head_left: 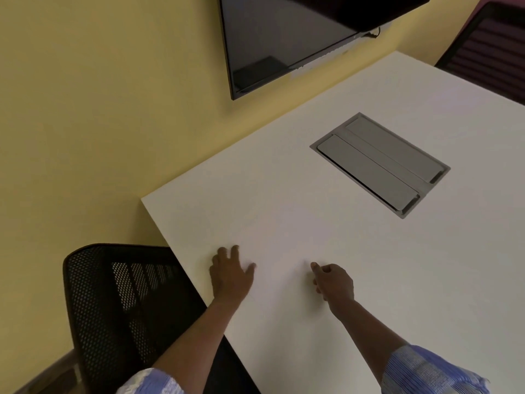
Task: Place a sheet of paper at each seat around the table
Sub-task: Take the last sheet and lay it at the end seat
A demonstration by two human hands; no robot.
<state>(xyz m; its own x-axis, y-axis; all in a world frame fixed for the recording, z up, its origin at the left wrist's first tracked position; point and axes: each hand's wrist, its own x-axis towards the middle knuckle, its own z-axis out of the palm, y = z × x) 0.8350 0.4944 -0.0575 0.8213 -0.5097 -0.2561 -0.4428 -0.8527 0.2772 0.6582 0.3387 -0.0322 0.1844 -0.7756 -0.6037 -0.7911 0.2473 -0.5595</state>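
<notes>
White paper (279, 268) lies between both hands, nearly invisible on table (369, 265).

Office meeting room: white table (369, 265) with cable hatch (380, 164), wall screen (284, 38), mesh chair (119, 302)

The sheet (279, 268) lies flat on the table (369, 280) near its corner, in front of the chair (119, 302). It is white on white, so I can barely make out its edges.

paper (279, 268): edges barely discernible | monitor (284, 38): top cropped | far chair (488, 44): cropped
</notes>
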